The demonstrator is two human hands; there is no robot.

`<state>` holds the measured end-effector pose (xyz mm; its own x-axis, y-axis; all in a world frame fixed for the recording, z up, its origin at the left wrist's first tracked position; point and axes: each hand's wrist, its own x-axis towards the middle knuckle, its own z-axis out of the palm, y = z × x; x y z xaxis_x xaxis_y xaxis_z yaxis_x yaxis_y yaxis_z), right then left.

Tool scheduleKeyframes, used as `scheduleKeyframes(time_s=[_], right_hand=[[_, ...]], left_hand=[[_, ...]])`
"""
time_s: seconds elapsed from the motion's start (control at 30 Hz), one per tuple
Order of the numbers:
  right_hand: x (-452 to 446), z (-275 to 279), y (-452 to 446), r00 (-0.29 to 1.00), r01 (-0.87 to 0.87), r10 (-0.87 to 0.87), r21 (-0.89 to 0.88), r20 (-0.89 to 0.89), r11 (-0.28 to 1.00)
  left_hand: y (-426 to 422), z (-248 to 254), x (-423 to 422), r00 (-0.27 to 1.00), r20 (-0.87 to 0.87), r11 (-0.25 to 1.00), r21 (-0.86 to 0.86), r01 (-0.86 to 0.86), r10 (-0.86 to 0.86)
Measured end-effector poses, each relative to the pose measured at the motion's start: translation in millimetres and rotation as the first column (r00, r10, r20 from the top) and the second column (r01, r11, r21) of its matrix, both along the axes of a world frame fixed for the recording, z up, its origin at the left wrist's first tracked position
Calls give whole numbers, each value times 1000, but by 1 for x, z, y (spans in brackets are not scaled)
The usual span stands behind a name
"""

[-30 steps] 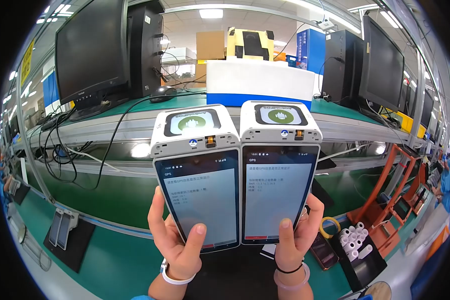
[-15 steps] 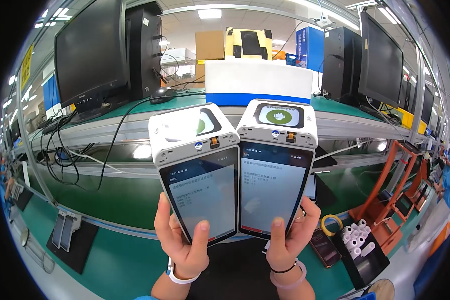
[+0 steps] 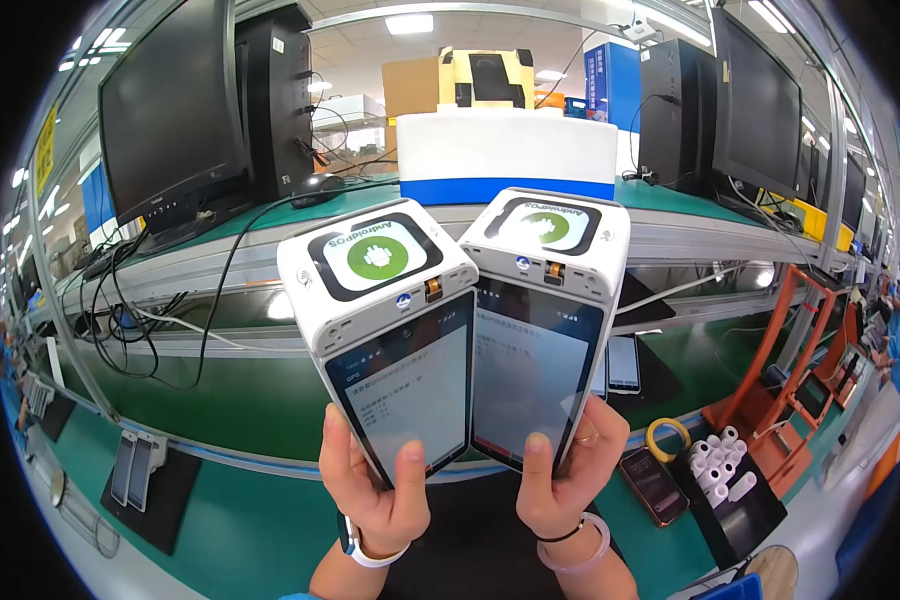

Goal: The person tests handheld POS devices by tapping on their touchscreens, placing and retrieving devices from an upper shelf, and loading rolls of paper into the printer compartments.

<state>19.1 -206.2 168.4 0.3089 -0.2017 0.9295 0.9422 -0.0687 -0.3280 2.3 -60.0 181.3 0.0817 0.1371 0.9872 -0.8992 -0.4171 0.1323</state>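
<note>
My left hand [image 3: 375, 490] is closed round the lower end of a white POS terminal [image 3: 395, 385], thumb on the front by its screen. A second, matching POS terminal [image 3: 532, 370] is gripped the same way by my right hand [image 3: 570, 475]. Both stand tilted up with their tops facing me, each top bearing a small display with a green Android picture. Their large screens show lines of text, with "GPS" legible on the left one. The inner edges of the terminals meet or nearly meet. My fingers behind them are partly hidden.
Behind is a shelf with a white and blue box [image 3: 510, 150] and two monitors [image 3: 170, 110]. More terminals [image 3: 135, 470] lie on a black mat at left. At right are a phone [image 3: 654, 485], a yellow tape roll [image 3: 667, 437], a black tray [image 3: 740, 525] of white rolls and an orange rack [image 3: 770, 370].
Both terminals have turned so their screens angle inward toward each other. The glare on the left top display has gone, and its green picture shows.
</note>
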Motion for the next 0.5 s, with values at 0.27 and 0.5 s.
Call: scheduleKeyframes(time_s=[0.27,0.5], right_hand=[[3,-3,5,999,1,-1,8,-49,1000],[2,9,-3,987,-92,102,86,-127,992]], left_hand=[[0,-1,3,996,14,996,23,-90,90],[-6,-3,0,967,-197,977,-172,129,-162]])
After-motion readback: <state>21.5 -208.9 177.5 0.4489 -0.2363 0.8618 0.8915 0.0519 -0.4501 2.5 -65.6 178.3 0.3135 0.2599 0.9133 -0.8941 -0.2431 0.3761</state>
